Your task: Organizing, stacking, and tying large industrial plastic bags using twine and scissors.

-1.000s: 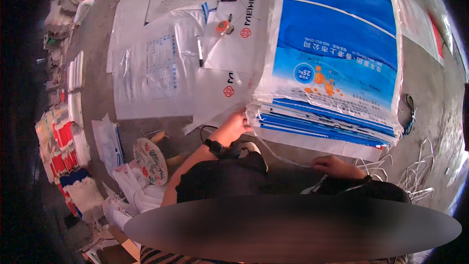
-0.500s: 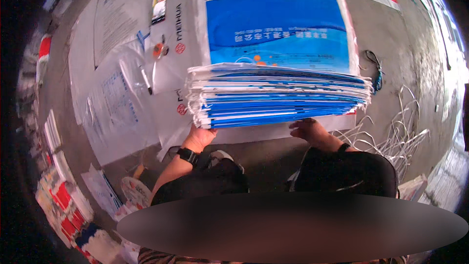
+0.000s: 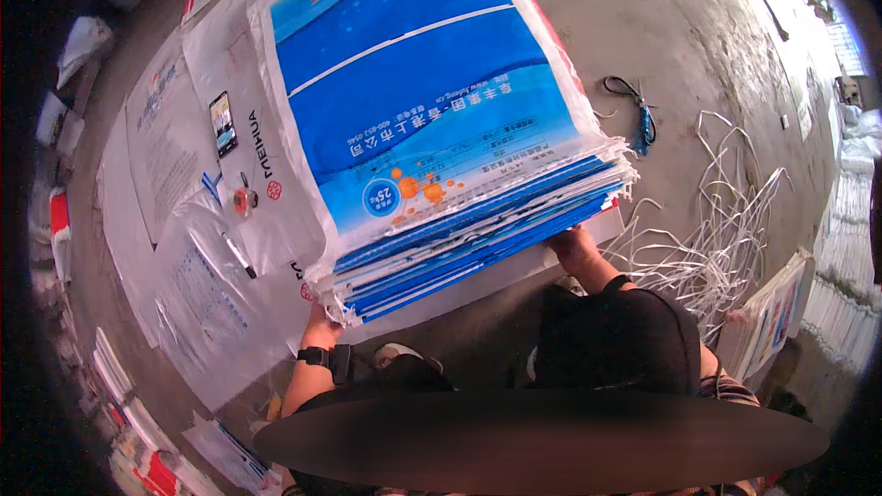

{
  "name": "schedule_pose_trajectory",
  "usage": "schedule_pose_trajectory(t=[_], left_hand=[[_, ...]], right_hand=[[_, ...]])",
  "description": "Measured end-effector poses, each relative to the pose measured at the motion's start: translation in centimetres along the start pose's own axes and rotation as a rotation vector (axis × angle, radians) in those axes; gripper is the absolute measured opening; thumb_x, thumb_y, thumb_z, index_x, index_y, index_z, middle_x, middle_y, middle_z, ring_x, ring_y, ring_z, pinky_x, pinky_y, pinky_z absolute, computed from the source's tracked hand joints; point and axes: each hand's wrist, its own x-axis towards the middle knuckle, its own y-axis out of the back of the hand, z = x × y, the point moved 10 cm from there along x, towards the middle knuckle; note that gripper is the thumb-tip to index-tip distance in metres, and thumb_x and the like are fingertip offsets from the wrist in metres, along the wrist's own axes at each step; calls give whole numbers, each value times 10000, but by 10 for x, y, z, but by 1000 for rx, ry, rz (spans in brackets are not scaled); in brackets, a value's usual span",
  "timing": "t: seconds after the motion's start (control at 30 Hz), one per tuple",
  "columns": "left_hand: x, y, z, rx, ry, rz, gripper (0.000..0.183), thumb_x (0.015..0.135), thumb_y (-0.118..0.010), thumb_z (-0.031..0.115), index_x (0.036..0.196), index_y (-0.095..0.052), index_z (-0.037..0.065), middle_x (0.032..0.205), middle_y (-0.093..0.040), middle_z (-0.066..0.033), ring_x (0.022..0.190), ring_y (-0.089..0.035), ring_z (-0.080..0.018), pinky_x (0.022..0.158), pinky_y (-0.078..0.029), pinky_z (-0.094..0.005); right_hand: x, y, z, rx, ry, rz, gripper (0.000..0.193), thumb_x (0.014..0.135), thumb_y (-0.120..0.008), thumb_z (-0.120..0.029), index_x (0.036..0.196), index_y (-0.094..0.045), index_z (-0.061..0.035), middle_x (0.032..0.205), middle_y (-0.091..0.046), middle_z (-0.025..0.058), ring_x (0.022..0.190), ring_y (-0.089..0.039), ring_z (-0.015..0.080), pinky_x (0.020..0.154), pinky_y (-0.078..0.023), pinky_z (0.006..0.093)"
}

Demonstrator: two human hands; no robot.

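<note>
A thick stack of blue-and-white woven sacks (image 3: 432, 83) lies before me, its layered, frayed near edge facing my body. At the stack's near left corner my left hand (image 3: 322, 326) is closed, with its fingers mostly hidden by the sacks. Toward the right of the same edge, my right hand (image 3: 574, 248) grips from below, its fingertips tucked under the layers. The top sack lies face up, showing orange dots and a round blue mark.
White sheeting (image 3: 197, 303) spreads under and left of the stack. On it lie a phone (image 3: 222, 124), a pen (image 3: 241, 257) and a small orange item (image 3: 244, 199). Right are a dark cord-tied tool (image 3: 643, 124), tangled white strips (image 3: 707, 230) and another sack pile (image 3: 767, 312).
My view has turned, so the stack now slants. Its near edge has come down and flattened, showing more of the top sack. Both hands remain at that edge.
</note>
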Motion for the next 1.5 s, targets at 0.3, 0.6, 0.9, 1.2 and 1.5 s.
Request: schedule_pose_trajectory(t=[0.3,0.6,0.9,1.2,1.5], left_hand=[[-2,38,70,304,-223,225,383,971,-465,287,1157,-624,-9,1035,-692,-121,887,-674,-255,747,-552,-388],[-28,4,171,676,-294,359,332,1044,-427,351,1046,-557,45,930,-699,-146,800,-697,-234,666,-555,-338],[-68,-95,327,1085,-459,420,348,1031,-450,345,1051,-558,15,770,-654,-93,700,-684,-202,591,-527,-296],[29,-417,129,1884,-529,-388,259,895,-517,194,1001,-673,16,929,-686,-141,831,-694,-253,755,-533,-369],[34,-442,-19,1962,-878,-207,226,954,-554,230,1027,-702,76,1038,-663,-136,962,-622,-361,837,-509,-455]], right_hand=[[35,52,-125,-25,307,-61,300,940,-521,-125,1221,-588,-42,1086,-680,101,997,-662,245,880,-552,394],[7,-34,-251,-1476,753,-29,198,818,-684,-134,997,-695,-49,913,-716,139,863,-690,289,762,-528,387],[3,-59,-268,-1810,746,3,156,813,-669,-219,897,-678,-87,825,-685,156,804,-662,370,706,-527,441],[0,-74,-281,-1573,814,-54,268,848,-680,-322,960,-682,-78,918,-694,156,881,-656,366,789,-526,425],[61,-80,-258,-1551,608,-265,268,823,-633,-266,917,-703,-24,893,-695,207,845,-661,401,767,-529,456]])
